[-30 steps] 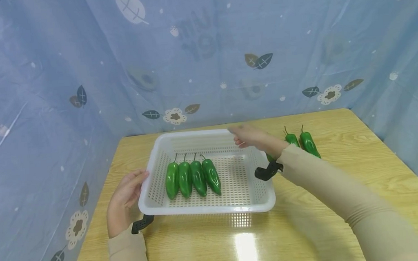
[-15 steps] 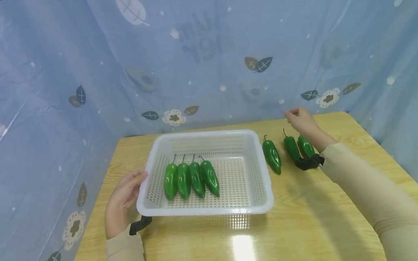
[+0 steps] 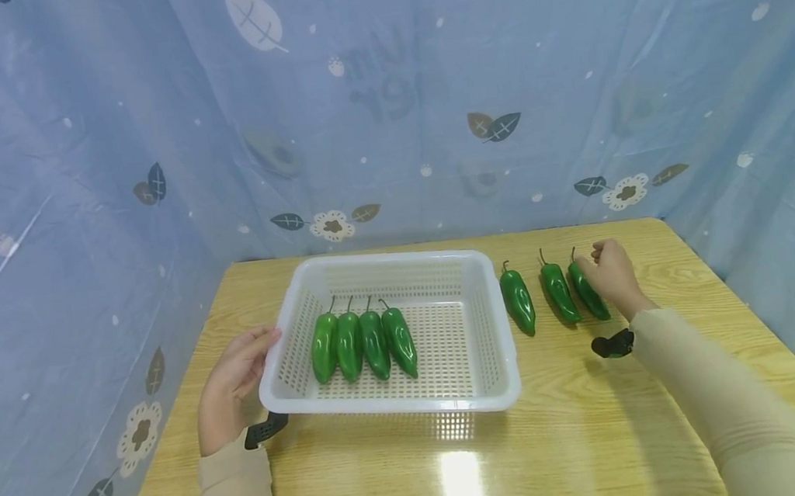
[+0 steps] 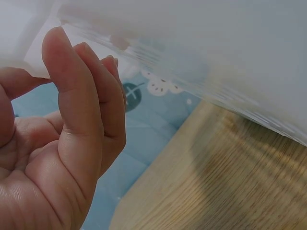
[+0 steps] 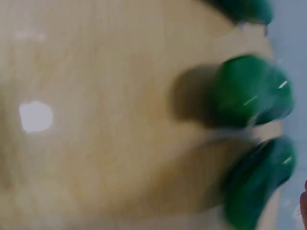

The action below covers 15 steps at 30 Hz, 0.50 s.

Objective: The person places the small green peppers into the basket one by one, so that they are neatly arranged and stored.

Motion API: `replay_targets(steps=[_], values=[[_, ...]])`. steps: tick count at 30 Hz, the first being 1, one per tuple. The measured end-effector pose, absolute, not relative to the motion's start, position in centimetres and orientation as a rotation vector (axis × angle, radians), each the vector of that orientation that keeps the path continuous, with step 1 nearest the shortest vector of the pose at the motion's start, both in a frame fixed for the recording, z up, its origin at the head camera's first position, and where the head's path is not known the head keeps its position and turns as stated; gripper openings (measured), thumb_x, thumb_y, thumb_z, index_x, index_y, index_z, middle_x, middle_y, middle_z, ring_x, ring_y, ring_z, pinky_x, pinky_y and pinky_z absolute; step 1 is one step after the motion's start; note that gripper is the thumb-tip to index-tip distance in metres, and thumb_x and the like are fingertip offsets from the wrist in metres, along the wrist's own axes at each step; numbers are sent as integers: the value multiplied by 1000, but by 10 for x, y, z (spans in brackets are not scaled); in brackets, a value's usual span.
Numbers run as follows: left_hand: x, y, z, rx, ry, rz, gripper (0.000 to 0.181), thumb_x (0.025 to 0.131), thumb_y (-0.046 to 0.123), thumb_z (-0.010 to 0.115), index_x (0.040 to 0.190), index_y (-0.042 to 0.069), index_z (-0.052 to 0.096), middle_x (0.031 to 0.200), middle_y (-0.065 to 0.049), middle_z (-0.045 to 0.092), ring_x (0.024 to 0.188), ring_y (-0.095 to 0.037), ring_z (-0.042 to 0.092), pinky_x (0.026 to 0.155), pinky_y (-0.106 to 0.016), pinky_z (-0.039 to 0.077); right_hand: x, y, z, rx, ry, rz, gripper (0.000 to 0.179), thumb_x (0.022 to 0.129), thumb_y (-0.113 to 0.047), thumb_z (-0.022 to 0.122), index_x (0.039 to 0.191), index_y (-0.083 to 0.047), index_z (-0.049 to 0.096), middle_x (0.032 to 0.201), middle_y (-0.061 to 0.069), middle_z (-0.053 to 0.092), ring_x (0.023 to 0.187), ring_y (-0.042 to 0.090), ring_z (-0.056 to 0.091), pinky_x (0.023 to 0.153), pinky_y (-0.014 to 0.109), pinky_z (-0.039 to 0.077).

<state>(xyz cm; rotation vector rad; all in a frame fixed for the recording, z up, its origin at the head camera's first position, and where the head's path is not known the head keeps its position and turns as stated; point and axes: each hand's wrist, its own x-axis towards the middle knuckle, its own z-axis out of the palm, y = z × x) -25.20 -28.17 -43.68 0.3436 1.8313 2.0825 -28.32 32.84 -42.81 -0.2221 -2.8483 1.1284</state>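
Observation:
My left hand [image 3: 238, 365] pinches the left rim of a white plastic basket [image 3: 396, 410]; in the left wrist view its fingers [image 4: 79, 100] bend up against the basket's edge. Inside the basket, several green chili peppers [image 3: 361, 344] lie side by side in the left half, stems pointing away. Three more peppers rest on the table to the right: one by the basket's wall, a middle pepper [image 3: 558, 292] and a rightmost pepper [image 3: 588, 292]. Over that last one hovers my right hand [image 3: 613, 274], fingers loosely bent; nothing shows in its grasp. The right wrist view is blurred.
The wooden table [image 3: 359, 477] ends at a blue patterned curtain [image 3: 416, 122] behind and at both sides. The basket's right half shows its bare perforated floor. A bright light reflection [image 3: 462, 480] lies on the tabletop in front.
My right hand has moved from above the basket's right side out to the right, then down to the rightmost pepper. My left hand has stayed on the rim.

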Motion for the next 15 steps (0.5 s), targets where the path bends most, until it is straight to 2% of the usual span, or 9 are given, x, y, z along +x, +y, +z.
replay_targets(steps=[5,15], values=[[-253,-281,-437,338,1848,2069,18,102,12,41,108,3,55,99,-2,70,91,-14,69,76,-30,57,-277,340,-446,-228,-2921,1117,74,100,-37,39,141,18,12,137,43,25,124,56,30,97,64,36],[-253,-283,-439,353,1838,2077,19,102,11,39,107,5,57,99,-1,70,91,-14,69,75,-29,58,-274,342,-466,-195,-2988,980,78,100,-40,41,136,24,17,129,47,33,116,57,39,93,64,40]])
